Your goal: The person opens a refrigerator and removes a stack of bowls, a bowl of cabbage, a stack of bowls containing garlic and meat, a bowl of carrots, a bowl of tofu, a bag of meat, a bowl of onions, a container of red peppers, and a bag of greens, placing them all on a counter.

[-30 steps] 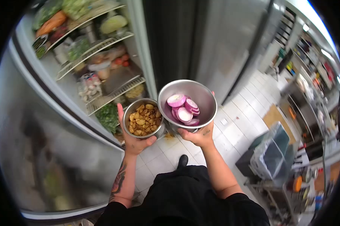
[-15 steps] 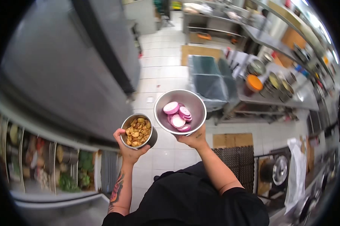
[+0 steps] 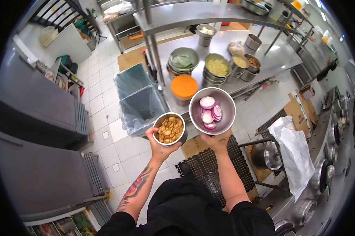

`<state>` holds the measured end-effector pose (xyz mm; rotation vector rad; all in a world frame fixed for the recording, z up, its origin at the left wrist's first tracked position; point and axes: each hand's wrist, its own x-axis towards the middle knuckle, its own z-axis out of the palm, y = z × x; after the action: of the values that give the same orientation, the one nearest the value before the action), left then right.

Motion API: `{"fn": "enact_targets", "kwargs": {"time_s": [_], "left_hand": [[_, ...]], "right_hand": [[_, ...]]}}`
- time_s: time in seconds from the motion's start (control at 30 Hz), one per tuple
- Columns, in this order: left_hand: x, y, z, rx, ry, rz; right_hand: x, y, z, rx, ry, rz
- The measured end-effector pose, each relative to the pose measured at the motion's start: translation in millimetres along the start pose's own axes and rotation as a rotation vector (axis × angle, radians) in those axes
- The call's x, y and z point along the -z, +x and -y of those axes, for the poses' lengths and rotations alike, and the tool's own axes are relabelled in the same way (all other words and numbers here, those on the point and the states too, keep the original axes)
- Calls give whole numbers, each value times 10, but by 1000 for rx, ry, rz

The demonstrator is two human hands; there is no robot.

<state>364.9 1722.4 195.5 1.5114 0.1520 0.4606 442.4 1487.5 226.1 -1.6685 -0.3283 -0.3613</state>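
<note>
My left hand (image 3: 159, 151) is closed around a steel container (image 3: 183, 140), fingers and thumb on its sides. The container is full of golden-brown pieces that look like garlic cloves (image 3: 170, 129). My right hand (image 3: 218, 142) supports a wider steel bowl (image 3: 227, 105) from below, and its fingers are largely hidden beneath it. Thick red onion slices (image 3: 215, 112) lie in the bottom of that bowl. Both vessels are held up in front of me, side by side, with the bowl slightly higher and to the right.
Ahead stands a steel table (image 3: 234, 41) with an orange-lidded tub (image 3: 184, 86), stacked bowls (image 3: 183, 59) and a container of pale shreds (image 3: 217, 67). Lined bins (image 3: 144, 106) stand at its left end. Grey fridges (image 3: 40, 169) line the left; a black mat (image 3: 209, 167) and pots (image 3: 270, 155) are right.
My view has swung to the right, away from the opened fridge drawer and towards the steel table. Both hands still hold the same container and bowl.
</note>
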Motion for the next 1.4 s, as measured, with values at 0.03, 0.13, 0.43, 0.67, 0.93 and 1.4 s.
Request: {"fn": "enact_targets", "kwargs": {"time_s": [0.03,0.13,0.43,0.67,0.93,1.4], "left_hand": [[-192,118,-5,-52,-9,11],[-606,353,-250,-50,-82,31],[-1272,431,-60,-82,173,171],[-1986,631,444,1,337,175],[-2780,1034,1252,49,467,36],[-3096,1689,1546,50,445,-11]], "right_hand": [[99,111,111,7,-10,-10],[266,402,529,-17,139,-134],[927,505,-25,-1,-37,-324],[1319,848,-982,-105,-181,-317],[1605,1488,-2096,-218,-75,-155],[1449,2213,-2563,-186,4,57]]}}
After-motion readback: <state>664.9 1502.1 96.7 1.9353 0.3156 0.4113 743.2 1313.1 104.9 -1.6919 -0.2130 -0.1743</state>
